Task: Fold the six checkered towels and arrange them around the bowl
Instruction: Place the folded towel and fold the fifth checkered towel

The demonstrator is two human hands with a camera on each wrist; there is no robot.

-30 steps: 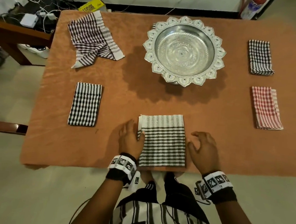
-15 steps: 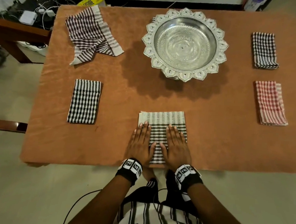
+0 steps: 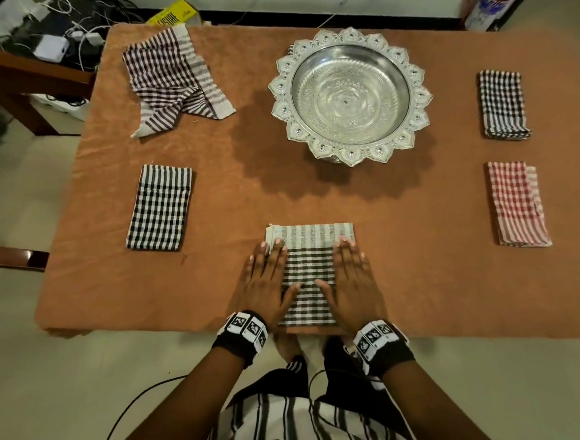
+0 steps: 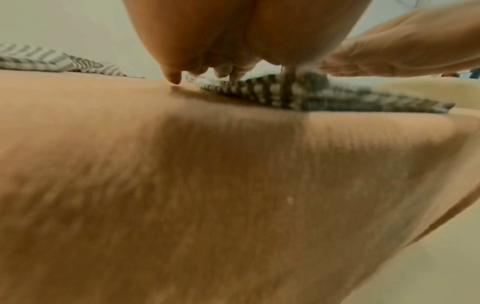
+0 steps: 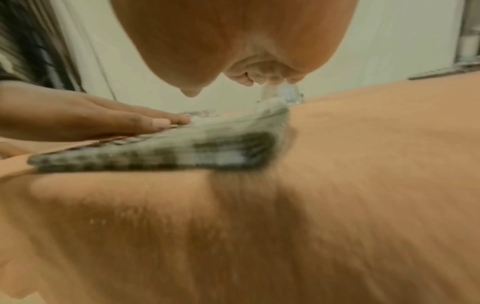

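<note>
A folded grey-green checkered towel lies at the table's near edge, in front of the silver bowl. My left hand lies flat on its left side, fingers straight. My right hand lies flat on its right side. Both press it down; the wrist views show the towel under the palms. A folded black checkered towel lies at the left, another at the far right, and a folded red one at the right. A crumpled brown checkered towel lies at the far left.
The orange table cover has bare cloth between the towels and the bowl. A wooden bench with cables and chargers stands off the far left corner. A yellow box sits behind the table. My striped clothing fills the bottom of the head view.
One second ago my hands were beside the towel's edges. They came onto it, palms down, close together, and have since slid apart toward its left and right sides.
</note>
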